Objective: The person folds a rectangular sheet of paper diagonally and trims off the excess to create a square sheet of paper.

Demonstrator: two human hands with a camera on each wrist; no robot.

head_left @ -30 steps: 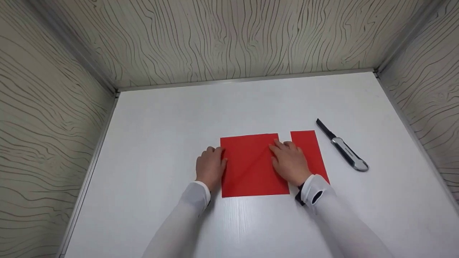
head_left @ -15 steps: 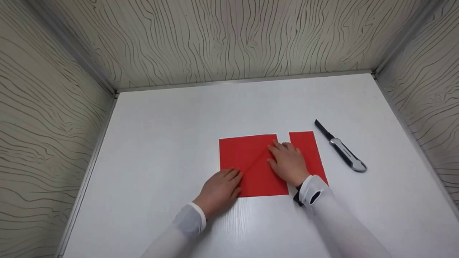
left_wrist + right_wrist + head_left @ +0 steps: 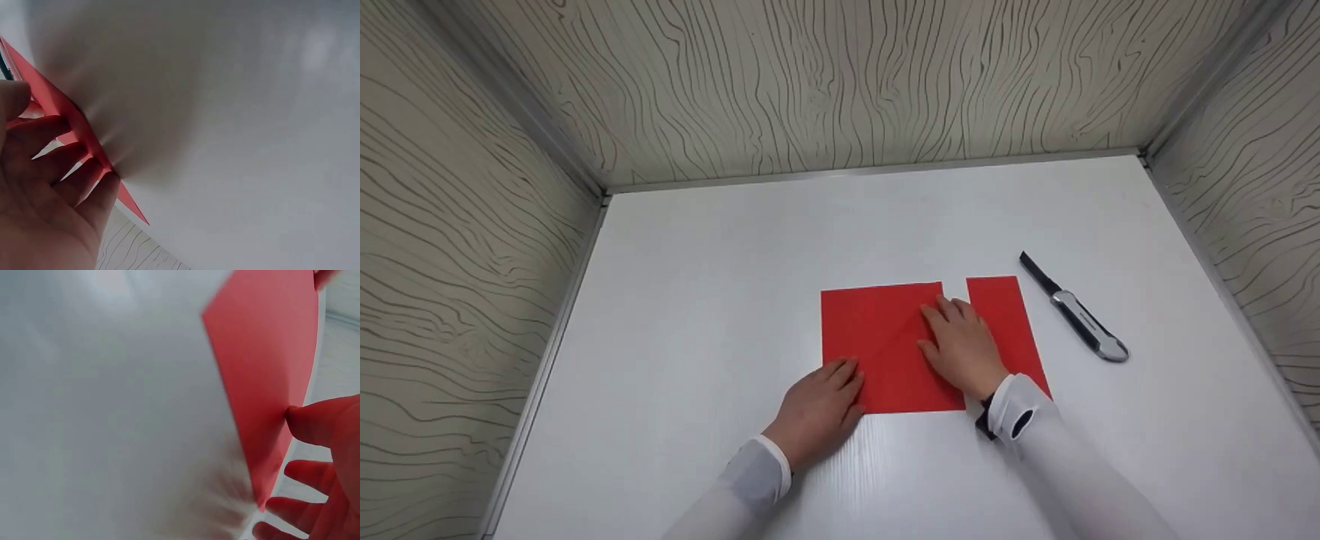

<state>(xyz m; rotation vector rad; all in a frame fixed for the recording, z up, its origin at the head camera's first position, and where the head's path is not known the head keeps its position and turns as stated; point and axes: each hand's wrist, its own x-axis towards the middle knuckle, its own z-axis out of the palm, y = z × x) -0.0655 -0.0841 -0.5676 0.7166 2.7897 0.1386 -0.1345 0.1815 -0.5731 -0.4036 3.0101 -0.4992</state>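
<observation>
A roughly square sheet of red paper (image 3: 885,322) lies flat, with a faint diagonal crease from lower left to upper right. My left hand (image 3: 817,409) rests on its lower left corner and hides that corner. In the left wrist view the fingertips of my left hand (image 3: 50,197) touch the red paper (image 3: 84,132), fairly straight and slightly spread. On the sheet's right edge lies my right hand (image 3: 964,349), palm down. The right wrist view has the thumb of my right hand (image 3: 337,455) touching the paper (image 3: 264,365), its other fingers extended near the edge.
A narrow red paper strip (image 3: 1005,315) lies to the right of the sheet, partly under my right hand and wrist. Farther right is a utility knife (image 3: 1076,311) with its dark blade out, pointing up and left. Wood-grain panels (image 3: 840,82) border the white table (image 3: 697,262).
My left hand has moved from the sheet's left edge down to its lower left corner. The right hand stays in nearly the same place on the right edge.
</observation>
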